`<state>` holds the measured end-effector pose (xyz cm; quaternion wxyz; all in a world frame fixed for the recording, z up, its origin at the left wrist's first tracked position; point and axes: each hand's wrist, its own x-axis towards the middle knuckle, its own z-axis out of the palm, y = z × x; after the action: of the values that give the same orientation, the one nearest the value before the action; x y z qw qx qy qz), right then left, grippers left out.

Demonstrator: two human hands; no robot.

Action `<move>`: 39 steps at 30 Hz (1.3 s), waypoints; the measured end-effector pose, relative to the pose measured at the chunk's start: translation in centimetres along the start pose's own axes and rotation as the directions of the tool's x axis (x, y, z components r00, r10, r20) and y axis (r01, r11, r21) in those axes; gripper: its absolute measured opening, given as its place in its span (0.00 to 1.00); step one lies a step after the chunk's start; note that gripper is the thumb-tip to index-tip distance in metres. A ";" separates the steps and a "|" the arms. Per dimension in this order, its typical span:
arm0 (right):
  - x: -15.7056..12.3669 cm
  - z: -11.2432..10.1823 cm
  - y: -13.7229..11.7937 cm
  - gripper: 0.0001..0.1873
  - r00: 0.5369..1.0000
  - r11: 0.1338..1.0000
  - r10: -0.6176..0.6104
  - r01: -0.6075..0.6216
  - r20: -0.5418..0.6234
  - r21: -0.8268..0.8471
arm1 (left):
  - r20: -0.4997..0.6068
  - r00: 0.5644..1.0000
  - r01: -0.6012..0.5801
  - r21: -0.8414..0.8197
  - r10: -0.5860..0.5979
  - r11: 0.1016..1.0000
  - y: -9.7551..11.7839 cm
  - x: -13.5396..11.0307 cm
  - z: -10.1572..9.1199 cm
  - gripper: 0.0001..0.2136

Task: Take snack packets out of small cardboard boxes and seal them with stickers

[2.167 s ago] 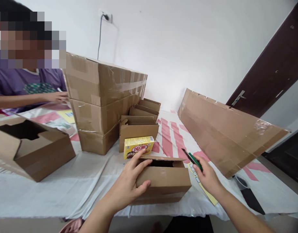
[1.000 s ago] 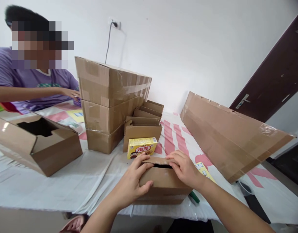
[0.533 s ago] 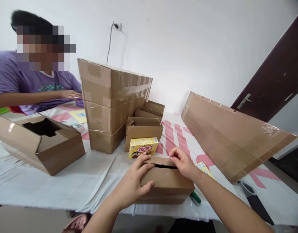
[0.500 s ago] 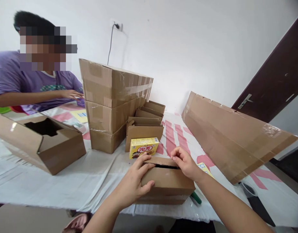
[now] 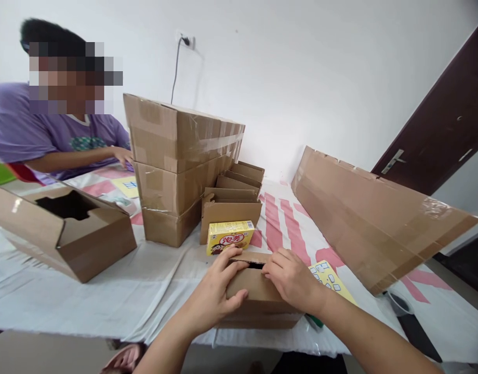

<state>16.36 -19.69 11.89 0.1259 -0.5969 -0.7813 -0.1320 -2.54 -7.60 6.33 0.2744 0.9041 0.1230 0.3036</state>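
Observation:
A small brown cardboard box (image 5: 258, 314) stands before me at the table's front edge, a dark slit showing along its top flap (image 5: 250, 256). My left hand (image 5: 213, 291) lies on the box's left side, fingers over the flap and thumb stretched out on the top, apart from the fingers. At the right end of the slit, my right hand (image 5: 291, 275) is curled over the flap's edge, its fingertips at the opening and partly hidden. Just behind the box is a yellow snack carton (image 5: 230, 236) with a cartoon figure.
Stacked taped cartons (image 5: 161, 182) rise behind, with several open boxes (image 5: 233, 213) beside them. An open cardboard box (image 5: 94, 244) lies left. A large cardboard panel (image 5: 375, 218) stands right, near a yellow patterned sheet (image 5: 332, 280). Across the table sits a person in a purple shirt (image 5: 60, 135).
My right hand has moved left and down along the flap, from its right corner to the slit. More of the yellow sheet shows. The other person's hand has shifted slightly.

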 end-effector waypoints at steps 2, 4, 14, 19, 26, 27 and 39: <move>0.0 0.2 0.1 0.11 0.999 0.998 -0.038 0.037 -0.002 -0.056 | 0.000 1.000 -0.003 0.005 0.003 1.000 0.0 -0.1 0.0 0.16; -0.1 0.3 0.2 0.10 0.999 0.996 -0.047 0.047 -0.002 -0.071 | -0.002 1.000 -0.002 0.012 0.002 1.000 0.0 -0.2 0.0 0.16; -6.1 -3.3 -0.6 0.05 0.968 0.949 0.225 -0.191 -0.114 0.251 | 0.001 1.000 0.018 0.060 -0.018 0.998 -0.3 -0.2 -0.1 0.14; -12.2 -3.0 -0.4 0.08 0.778 0.771 0.609 -0.626 0.156 0.115 | -0.023 1.000 -0.003 0.091 0.005 0.996 -1.1 -0.2 0.3 0.15; -20.5 2.3 1.3 0.06 0.483 0.544 0.823 -0.820 0.299 -0.175 | -0.036 0.997 -0.057 0.138 0.063 0.989 -1.7 -0.1 0.7 0.16; -21.0 2.9 1.5 0.06 0.481 0.544 0.824 -0.819 0.301 -0.181 | -0.033 0.997 -0.061 0.145 0.066 0.988 -1.8 -0.1 0.7 0.16; -21.1 5.1 1.7 0.21 0.610 0.634 0.772 -0.759 0.178 -0.146 | 0.005 0.997 -0.074 0.158 0.074 0.985 -2.0 -0.3 0.5 0.17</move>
<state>23.20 -36.42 -0.24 0.0647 -0.8871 -0.4566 -0.0192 -2.53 -6.30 4.69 0.1903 0.9268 0.1130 0.3034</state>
